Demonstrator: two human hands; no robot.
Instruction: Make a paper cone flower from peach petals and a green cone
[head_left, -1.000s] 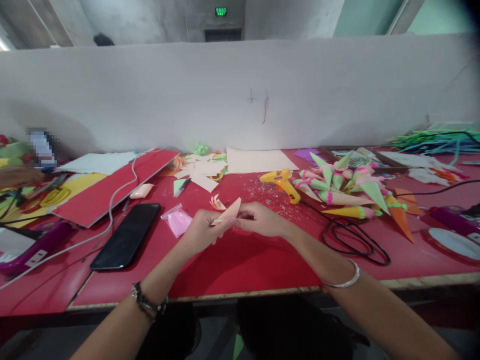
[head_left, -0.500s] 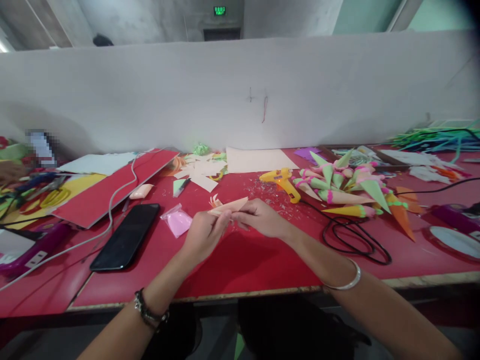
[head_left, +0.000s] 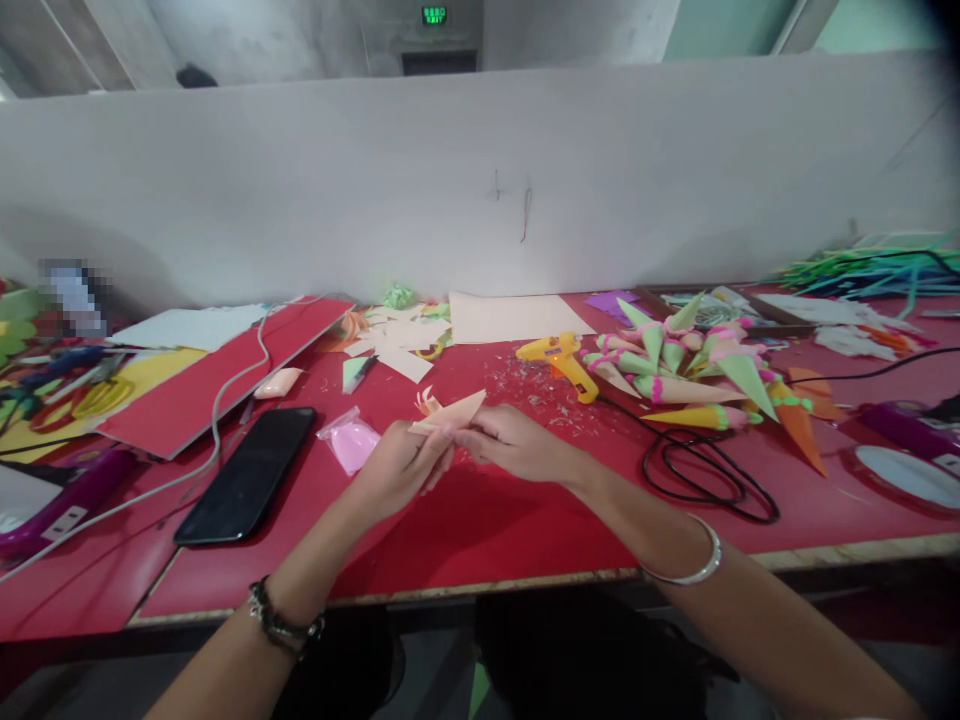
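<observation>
Between my hands, above the red desk (head_left: 525,545), is the peach paper piece (head_left: 461,411), its pointed end rising to the right. My left grip (head_left: 401,462) pinches it between thumb and fingers, and my right grip (head_left: 517,445) is closed at its other side, thumb in against the fingers. Whether the curled strips (head_left: 426,402) just behind are joined to it, I can't quite make out. As I judge it, squeezing too hard could crease the paper, and a slackened thumb could let its shape spring loose. My right forearm (head_left: 652,515) is near the black cord (head_left: 763,520), so an outward sweep could snag a loop and drag the yellow glue gun (head_left: 559,362). Against half a second ago, the paper's point tips up more steeply, and another person's hand at the far left edge has gone from view.
</observation>
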